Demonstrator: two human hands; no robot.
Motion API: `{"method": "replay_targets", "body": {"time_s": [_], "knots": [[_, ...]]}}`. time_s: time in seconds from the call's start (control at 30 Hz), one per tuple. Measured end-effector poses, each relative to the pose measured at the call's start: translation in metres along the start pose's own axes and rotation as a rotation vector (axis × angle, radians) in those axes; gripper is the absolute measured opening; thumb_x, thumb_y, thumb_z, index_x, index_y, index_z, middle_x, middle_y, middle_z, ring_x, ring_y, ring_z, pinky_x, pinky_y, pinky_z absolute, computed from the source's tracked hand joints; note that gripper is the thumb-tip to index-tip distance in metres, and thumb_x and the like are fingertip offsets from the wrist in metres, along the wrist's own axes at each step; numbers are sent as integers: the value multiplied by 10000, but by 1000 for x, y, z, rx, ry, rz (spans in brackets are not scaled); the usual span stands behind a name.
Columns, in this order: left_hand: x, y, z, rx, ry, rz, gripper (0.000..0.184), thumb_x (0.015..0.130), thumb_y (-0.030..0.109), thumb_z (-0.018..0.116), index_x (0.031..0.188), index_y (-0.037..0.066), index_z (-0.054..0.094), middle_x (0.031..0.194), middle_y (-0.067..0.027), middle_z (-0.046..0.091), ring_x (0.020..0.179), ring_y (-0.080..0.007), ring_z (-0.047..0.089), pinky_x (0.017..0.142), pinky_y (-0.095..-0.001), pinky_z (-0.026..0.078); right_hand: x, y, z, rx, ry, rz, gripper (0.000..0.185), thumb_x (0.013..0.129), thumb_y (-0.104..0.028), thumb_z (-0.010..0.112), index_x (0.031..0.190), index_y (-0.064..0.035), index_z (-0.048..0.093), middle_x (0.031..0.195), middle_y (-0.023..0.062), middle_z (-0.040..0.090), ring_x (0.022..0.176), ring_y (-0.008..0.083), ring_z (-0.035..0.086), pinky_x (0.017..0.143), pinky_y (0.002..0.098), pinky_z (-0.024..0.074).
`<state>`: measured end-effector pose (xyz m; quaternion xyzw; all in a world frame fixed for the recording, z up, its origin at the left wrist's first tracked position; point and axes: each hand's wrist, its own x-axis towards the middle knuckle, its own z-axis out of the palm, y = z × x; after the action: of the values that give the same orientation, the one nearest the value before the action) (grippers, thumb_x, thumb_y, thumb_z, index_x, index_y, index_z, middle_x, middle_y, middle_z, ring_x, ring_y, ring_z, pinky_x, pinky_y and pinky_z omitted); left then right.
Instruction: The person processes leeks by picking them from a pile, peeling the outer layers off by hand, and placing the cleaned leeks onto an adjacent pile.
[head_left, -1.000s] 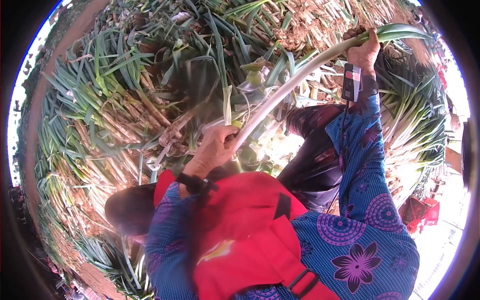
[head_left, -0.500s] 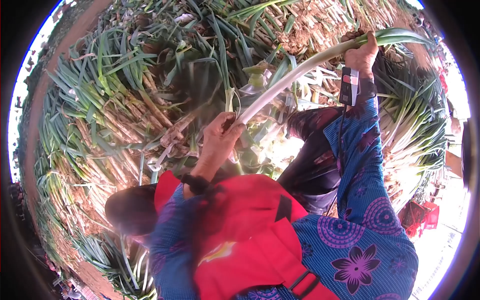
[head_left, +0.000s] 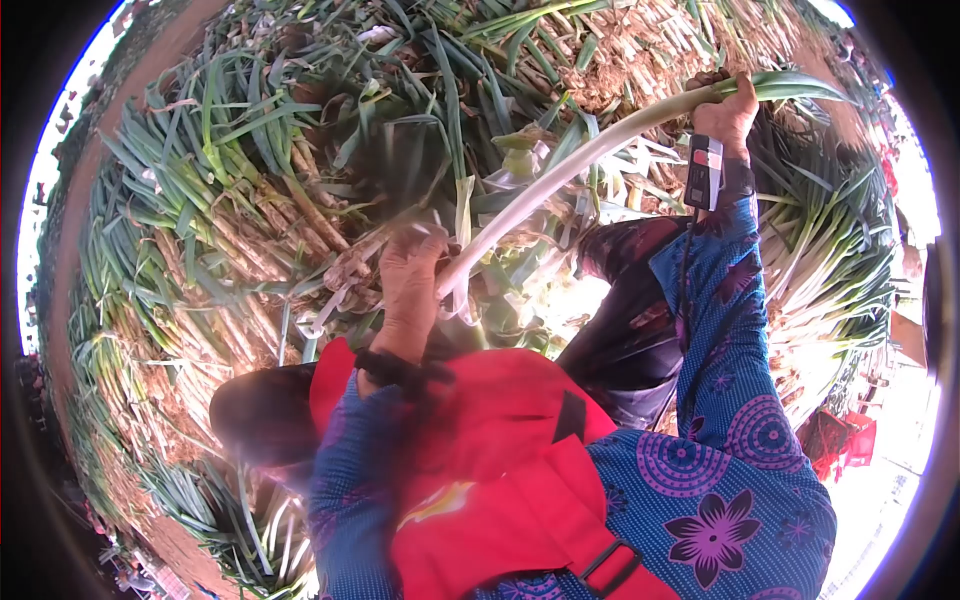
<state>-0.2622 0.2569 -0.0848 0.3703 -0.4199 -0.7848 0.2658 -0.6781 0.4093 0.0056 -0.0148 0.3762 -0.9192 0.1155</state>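
A long green onion [head_left: 560, 180], with a clean white shaft and green top, slants across the middle of the view. My right hand [head_left: 725, 110] is closed around its upper part, where the white turns green. My left hand [head_left: 408, 290] is beside the lower white end, its fingers curled and partly smeared. Whatever those fingers hold, if anything, I cannot make out. A pale strip of peel [head_left: 458, 305] hangs by the lower end. Loose peeled leaves [head_left: 520, 270] lie below the shaft.
Piles of unpeeled green onions [head_left: 230, 230] with dry, soil-coloured stalks spread at left and at the top. Cleaner white-stalked green onions [head_left: 825, 230] lie at right. My bent, dark-clothed leg [head_left: 630, 340] is below the shaft. A red basket [head_left: 855, 440] stands at far right.
My left hand has moved left and turned more upright, its fingers shifting off the lower end. That end has dropped down and left and shows more. My right hand keeps its grip.
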Motion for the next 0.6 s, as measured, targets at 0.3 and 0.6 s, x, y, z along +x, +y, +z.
{"method": "replay_targets", "body": {"time_s": [0.3,0.6], "knots": [[7,29,-66,-129,99,-77,92,888,131,682,901,96,597,804,-8,610,666,-116,564,507,-238,425,1,-3,-2,299,-242,222,287,905,-333,446,822,-63,396,717,61,412,625,174,417,598,340,379],[-22,46,-46,510,-414,-99,422,985,302,543,1296,16,547,1138,-48,614,1051,-115,540,924,-262,425,4,1,0,393,-334,207,336,906,-367,444,842,-37,455,709,61,429,630,186,440,603,342,390]]}}
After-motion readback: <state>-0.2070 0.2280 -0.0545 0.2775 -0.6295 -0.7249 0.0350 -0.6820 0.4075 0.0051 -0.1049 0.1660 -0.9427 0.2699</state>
